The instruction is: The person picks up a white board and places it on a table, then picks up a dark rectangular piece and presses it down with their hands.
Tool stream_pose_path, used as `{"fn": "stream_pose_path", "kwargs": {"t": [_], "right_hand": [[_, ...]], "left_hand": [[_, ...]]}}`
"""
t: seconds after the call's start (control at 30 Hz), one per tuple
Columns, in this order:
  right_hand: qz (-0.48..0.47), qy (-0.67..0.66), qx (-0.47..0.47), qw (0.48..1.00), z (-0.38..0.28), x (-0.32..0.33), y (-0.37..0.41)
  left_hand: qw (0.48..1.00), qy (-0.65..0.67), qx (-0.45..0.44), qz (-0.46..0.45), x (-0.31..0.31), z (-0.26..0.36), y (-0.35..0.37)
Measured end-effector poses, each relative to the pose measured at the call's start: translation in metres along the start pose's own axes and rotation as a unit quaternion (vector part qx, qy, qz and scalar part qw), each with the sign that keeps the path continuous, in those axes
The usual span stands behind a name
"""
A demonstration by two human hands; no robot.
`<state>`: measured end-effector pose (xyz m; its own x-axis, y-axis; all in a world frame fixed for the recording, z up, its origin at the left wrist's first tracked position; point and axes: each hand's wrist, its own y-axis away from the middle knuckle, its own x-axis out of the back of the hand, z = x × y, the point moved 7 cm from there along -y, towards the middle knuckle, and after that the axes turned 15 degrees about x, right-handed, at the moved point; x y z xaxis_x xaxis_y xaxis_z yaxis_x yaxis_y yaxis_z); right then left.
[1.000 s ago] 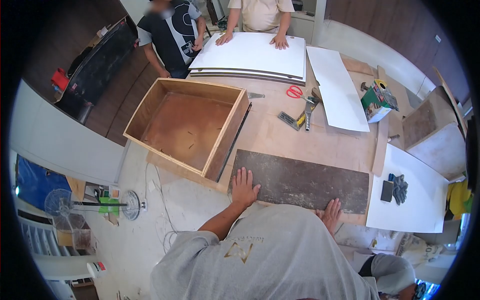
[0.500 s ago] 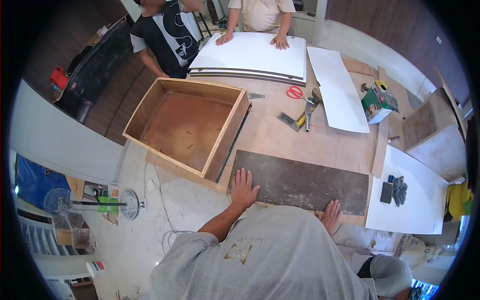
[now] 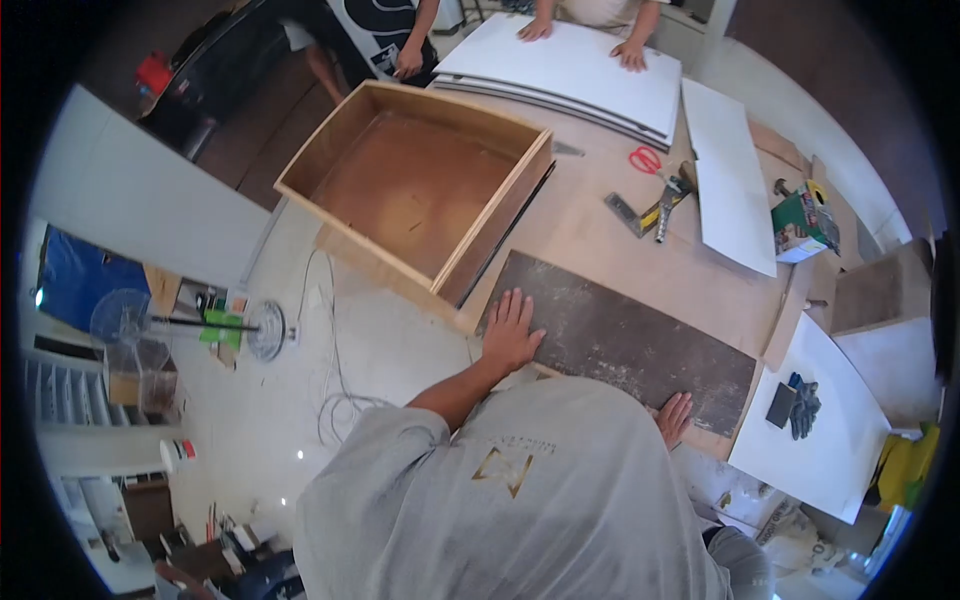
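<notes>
A dark, scuffed board (image 3: 620,345) lies flat along the near edge of the worktable. My left hand (image 3: 512,333) rests palm down on its left end, fingers spread. At the board's near right edge, my right hand (image 3: 676,418) lies flat with the fingers stretched out. Neither hand grips anything. To the left of the board stands an open wooden drawer (image 3: 410,190), with a dark slide rail (image 3: 505,235) along its right side. A few small dark bits lie on the drawer's bottom.
Red scissors (image 3: 645,160), a square (image 3: 630,215) and a hammer-like tool lie mid-table. White panels (image 3: 570,75) are stacked at the back under a co-worker's hands (image 3: 628,55). A green box (image 3: 803,222) and gloves (image 3: 803,405) are at right. A fan (image 3: 265,330) stands left.
My view has turned and tilted, so the table appears rotated and higher. Both my hands stay on the dark board. The co-worker at back left has lowered an arm.
</notes>
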<state>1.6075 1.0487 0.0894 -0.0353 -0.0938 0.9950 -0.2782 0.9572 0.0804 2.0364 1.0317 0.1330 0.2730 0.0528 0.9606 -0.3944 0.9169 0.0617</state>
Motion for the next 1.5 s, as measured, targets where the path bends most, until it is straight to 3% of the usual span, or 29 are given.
{"fn": "stream_pose_path", "kwargs": {"t": [0.3, 0.8, 0.9, 0.97, 1.03, 1.1, 1.2, 1.5], "right_hand": [[0.028, 0.095, -0.009, 0.995, 0.013, -0.022, -0.001], [-0.019, 0.048, -0.030, 0.998, 0.025, -0.036, -0.004], [0.020, 0.091, 0.016, 0.996, 0.024, -0.036, -0.001], [0.087, 0.191, 0.013, 0.978, 0.034, -0.059, 0.002], [-0.003, 0.037, -0.021, 0.999, 0.032, -0.053, -0.002], [0.015, 0.006, 0.016, 1.000, 0.016, -0.025, 0.003], [0.093, 0.044, 0.029, 0.994, 0.009, -0.016, 0.002], [0.076, 0.005, 0.028, 0.997, 0.005, -0.009, 0.007]], "left_hand": [[1.000, 0.015, 0.000, 0.007, 0.003, -0.001, 0.000], [1.000, -0.007, 0.012, -0.016, 0.001, -0.002, -0.002], [1.000, -0.006, 0.009, -0.019, 0.007, 0.000, 0.000], [0.999, 0.001, 0.017, -0.029, 0.006, 0.000, -0.004], [0.999, -0.005, 0.015, -0.029, 0.005, -0.001, -0.007], [1.000, -0.010, 0.007, -0.025, 0.007, 0.001, -0.001], [0.999, -0.015, 0.006, -0.028, 0.008, 0.003, -0.003], [0.999, -0.027, 0.002, -0.030, 0.003, 0.004, -0.001]]}}
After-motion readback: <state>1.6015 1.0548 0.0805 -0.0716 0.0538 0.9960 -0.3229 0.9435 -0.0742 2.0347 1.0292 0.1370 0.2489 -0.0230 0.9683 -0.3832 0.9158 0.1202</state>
